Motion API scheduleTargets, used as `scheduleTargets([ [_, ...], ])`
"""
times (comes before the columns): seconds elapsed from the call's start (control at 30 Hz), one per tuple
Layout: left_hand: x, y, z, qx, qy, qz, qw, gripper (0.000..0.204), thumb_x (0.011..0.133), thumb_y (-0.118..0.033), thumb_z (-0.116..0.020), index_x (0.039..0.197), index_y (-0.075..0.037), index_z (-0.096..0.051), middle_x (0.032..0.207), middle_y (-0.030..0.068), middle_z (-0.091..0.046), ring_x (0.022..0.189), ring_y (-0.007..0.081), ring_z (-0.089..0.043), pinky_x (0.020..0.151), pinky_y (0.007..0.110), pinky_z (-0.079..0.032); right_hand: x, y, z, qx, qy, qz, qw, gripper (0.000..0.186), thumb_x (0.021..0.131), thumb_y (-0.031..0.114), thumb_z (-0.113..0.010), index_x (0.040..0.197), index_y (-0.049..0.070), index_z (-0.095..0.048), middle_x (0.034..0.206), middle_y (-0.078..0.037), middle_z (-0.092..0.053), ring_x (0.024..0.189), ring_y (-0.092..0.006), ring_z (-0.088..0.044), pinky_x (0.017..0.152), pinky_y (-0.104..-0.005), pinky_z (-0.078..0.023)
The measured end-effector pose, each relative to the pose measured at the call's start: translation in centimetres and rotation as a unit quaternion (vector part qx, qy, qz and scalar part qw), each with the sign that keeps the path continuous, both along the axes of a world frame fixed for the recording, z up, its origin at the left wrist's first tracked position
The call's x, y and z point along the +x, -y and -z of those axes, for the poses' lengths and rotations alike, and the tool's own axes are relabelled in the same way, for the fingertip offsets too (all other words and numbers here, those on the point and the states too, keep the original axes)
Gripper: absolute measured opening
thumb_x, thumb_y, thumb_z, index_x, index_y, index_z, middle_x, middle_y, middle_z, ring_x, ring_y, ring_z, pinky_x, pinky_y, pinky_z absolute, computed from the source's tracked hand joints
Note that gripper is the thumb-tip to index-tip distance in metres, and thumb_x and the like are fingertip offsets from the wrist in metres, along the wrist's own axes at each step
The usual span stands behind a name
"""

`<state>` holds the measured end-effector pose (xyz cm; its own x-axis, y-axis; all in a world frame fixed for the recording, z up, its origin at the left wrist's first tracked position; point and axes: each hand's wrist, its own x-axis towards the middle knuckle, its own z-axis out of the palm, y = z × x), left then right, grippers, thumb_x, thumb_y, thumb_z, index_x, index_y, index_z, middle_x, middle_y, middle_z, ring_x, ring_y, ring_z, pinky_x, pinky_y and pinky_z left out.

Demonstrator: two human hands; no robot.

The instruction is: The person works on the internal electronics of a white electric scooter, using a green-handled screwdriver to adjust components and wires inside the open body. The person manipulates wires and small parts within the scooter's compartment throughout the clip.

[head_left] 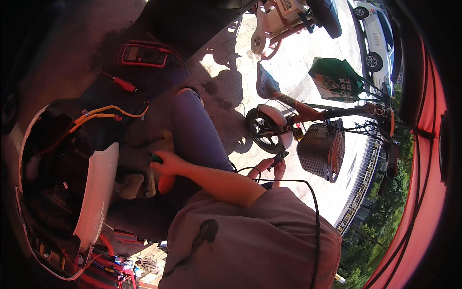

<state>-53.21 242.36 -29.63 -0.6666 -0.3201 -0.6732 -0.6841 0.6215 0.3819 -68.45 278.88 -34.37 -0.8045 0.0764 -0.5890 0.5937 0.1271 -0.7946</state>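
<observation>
My left hand [166, 164] reaches out to the left and is closed around a small green-handled tool [155, 157], next to the open scooter body. My right hand [270, 167] is near my knee and grips a small black device [279, 156]; a black cable [315, 212] runs from it down over my grey shirt. My legs in dark blue trousers [195, 130] stretch away between the two hands. What the green tool's tip touches is hidden.
An opened scooter with a white panel [98, 190] and orange and yellow wires [103, 113] lies at the left. A red-cased multimeter [144, 54] and a red-handled screwdriver [124, 84] lie on the ground beyond. An electric bicycle with a black basket [321, 150] stands at the right. A white car [378, 38] is parked far off.
</observation>
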Motion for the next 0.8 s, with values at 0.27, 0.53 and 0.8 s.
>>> scheduleTargets([
  [0.27, -0.4, 0.4, -3.8, 0.002, 0.01, -0.021, 1.0, 0.043, 0.092, -0.025, -0.067, 0.129, -0.004, -0.06, 0.122, 0.0222, -0.063, 0.112, 0.0384, -0.06, 0.089, 0.052, -0.046, -2.8, 0.2, -3.4, -0.023, 0.049, -0.044, 0.998, 0.032, 0.096, 0.03, -0.071, 0.11, 0.002, -0.065, 0.092, -0.014, -0.068, 0.088, -0.0272, -0.067, 0.08, -0.0411, -0.052],
  [0.53, 0.4, -1.5, -4.7, 0.009, -0.006, -0.045, 0.999, 0.039, 0.092, -0.023, -0.067, 0.125, -0.004, -0.063, 0.118, 0.0217, -0.065, 0.107, 0.0376, -0.063, 0.085, 0.052, -0.049, -3.5, 1.3, -6.4, 0.016, -0.025, -0.146, 0.989, 0.029, 0.098, 0.03, -0.067, 0.111, 0.004, -0.064, 0.095, -0.017, -0.068, 0.094, -0.0365, -0.069, 0.081, -0.0435, -0.052],
  [0.8, 4.8, -3.1, -1.2, 0.019, -0.063, -0.069, 0.995, 0.035, 0.091, -0.022, -0.068, 0.121, -0.005, -0.065, 0.113, 0.0212, -0.068, 0.103, 0.0369, -0.066, 0.08, 0.051, -0.051, 0.5, 3.1, -2.0, -0.097, -0.014, -0.065, 0.993, 0.023, 0.103, 0.022, -0.06, 0.117, 0.004, -0.057, 0.085, -0.009, -0.064, 0.079, -0.019, -0.064, 0.073, -0.0345, -0.051],
])
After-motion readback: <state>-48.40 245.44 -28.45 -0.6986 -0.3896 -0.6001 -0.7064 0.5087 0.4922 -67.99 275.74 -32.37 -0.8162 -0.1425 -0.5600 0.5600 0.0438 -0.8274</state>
